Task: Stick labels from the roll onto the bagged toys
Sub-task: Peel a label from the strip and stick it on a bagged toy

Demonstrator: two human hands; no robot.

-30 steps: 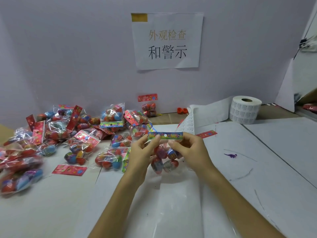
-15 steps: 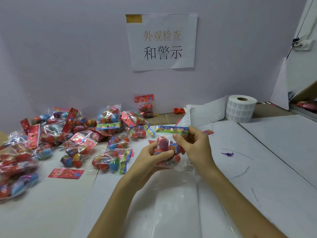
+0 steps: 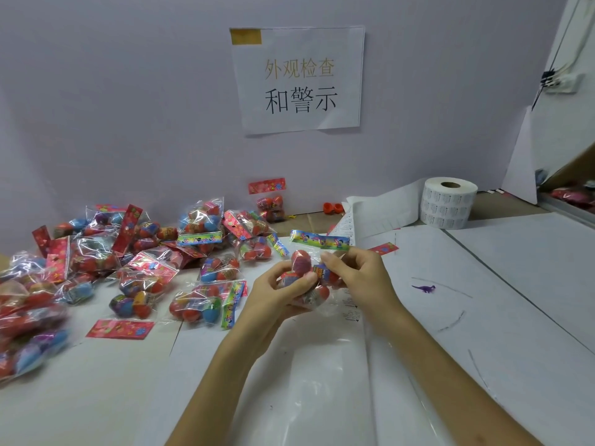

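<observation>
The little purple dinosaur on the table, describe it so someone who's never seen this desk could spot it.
Start at the white label roll standing at the back right of the table, then come toward the person. The purple dinosaur lies alone right of the right hand; unlike the bagged toys heaped at left, it is tiny and unbagged.

Table (image 3: 521, 272) covered with white paper sheets, seams visible on right. Left half: loose heap of bagged toys (image 3: 128, 268), some overlapping. Red header card (image 3: 119, 328) lies alone in front of heap; second red card (image 3: 384, 248) near centre back. Label roll (image 3: 449, 202) stands on end at back right, paper strip (image 3: 383, 210) trailing left. Small purple dinosaur figure (image 3: 425, 288) on right sheet. Clear plastic film (image 3: 322, 368) near front edge.
</observation>
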